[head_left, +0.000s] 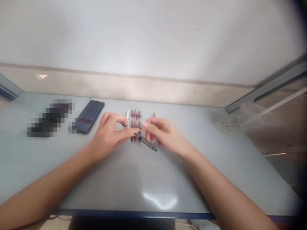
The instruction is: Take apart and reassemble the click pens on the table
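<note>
My left hand [110,134] grips a dark pen [147,142] between thumb and fingers. The pen slants down to the right, its pointed tip toward me. Close by, my right hand [163,132] has its thumb and forefinger drawn together; whatever is between them, if anything, is too small to make out. Behind and beneath the fingers several pens lie side by side on the table: a white pen [127,113], dark pens and a red pen [135,114]. Another red pen [154,114] shows its end behind my right hand, which hides most of it.
A dark phone [90,116] lies on the grey table [120,188], left of my hands. Beside it is a dark, pixelated object [51,118]. A clear plastic cup [236,119] stands or lies at the right. A pale wall [144,41] rises behind the table.
</note>
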The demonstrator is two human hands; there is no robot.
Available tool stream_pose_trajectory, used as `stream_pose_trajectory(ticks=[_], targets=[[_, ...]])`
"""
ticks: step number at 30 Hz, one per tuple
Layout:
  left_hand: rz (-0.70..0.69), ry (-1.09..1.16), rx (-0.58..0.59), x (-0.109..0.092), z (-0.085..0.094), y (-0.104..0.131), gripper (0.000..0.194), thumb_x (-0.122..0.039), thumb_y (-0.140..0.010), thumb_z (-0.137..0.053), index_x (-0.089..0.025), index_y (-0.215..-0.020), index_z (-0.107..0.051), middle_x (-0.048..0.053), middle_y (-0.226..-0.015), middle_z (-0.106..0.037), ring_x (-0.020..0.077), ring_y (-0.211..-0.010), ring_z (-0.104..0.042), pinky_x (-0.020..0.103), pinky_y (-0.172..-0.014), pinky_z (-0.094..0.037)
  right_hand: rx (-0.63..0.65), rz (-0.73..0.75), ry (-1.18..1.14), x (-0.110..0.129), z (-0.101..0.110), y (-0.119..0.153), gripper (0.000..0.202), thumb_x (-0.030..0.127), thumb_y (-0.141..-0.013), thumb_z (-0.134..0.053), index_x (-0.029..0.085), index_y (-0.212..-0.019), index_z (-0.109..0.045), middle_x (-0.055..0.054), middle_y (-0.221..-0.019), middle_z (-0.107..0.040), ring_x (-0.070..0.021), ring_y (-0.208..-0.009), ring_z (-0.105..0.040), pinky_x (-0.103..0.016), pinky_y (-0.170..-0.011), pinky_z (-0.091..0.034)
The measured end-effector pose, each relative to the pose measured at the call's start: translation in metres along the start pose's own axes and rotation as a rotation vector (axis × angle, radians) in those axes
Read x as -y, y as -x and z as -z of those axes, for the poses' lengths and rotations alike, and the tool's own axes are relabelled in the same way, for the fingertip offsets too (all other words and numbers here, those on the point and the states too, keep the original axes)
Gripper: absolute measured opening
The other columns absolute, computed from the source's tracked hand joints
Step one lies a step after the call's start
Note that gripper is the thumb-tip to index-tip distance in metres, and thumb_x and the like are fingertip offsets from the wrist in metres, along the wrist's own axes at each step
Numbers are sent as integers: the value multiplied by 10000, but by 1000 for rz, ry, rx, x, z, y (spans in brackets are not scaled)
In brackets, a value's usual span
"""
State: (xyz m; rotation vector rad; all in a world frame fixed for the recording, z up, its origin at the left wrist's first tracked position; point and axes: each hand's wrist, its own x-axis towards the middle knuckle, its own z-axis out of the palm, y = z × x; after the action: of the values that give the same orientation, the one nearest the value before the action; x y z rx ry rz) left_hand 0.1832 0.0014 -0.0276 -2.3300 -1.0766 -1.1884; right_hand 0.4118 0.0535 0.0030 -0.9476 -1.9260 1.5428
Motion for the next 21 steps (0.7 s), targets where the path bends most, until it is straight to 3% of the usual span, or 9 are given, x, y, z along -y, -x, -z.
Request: stream_pose_trajectory(ticks=[2,5,7,11,16,21], targets=[[-12,-4,-61,-2,-3,-1,177,-120,-938,-722,-279,-1003,-763,20,-870,-532,174,-844,-492,292,-719,-446,-95,25,-31,-4,-3,-3,445,558,-1014,-566,191,-767,-613,-14,-709,-636,-120,-615,-529,-257,-561,-407],[-53,105,-22,-5,-7,-2,191,-87,-955,-679,-257,-1016,-739,-5,-800,-514,154,-765,-499,287,-684,-453,-75,94,-140,-10,-8,-7,252,453,-1006,-613,209,-1044,-661,-21,-857,-703,-145,-774,-628,-276,-714,-506],[-70,190,31,-8,-11,0,200,-78,-967,-654,-241,-1065,-715,-1,-846,-574,155,-790,-550,294,-710,-493,-15,114,-233,-15,-12,-10,285,399,-971,-670,226,-1194,-631,-9,-886,-714,-151,-811,-653,-299,-783,-530],[-4,267,97,-10,-20,6,245,-81,-990,-618,-239,-1167,-678,25,-999,-622,163,-907,-647,302,-777,-553,20,83,-312,-25,-14,-14,273,360,-948,-693,218,-1169,-620,5,-823,-712,-151,-777,-665,-322,-808,-536],[34,273,121,-9,-23,6,284,-93,-1002,-592,-219,-1246,-663,77,-1116,-637,185,-1015,-669,332,-882,-584,-134,52,-220,-24,-4,-17,467,325,-899,-721,216,-1329,-574,35,-771,-681,-130,-646,-594,-291,-660,-511],[217,226,258,-9,-22,4,205,-173,-1007,-575,-181,-1165,-706,79,-988,-632,206,-916,-619,356,-825,-572,-179,13,-145,-19,14,-18,367,343,-891,-684,198,-1218,-603,62,-670,-595,-126,-553,-534,-290,-561,-471]])
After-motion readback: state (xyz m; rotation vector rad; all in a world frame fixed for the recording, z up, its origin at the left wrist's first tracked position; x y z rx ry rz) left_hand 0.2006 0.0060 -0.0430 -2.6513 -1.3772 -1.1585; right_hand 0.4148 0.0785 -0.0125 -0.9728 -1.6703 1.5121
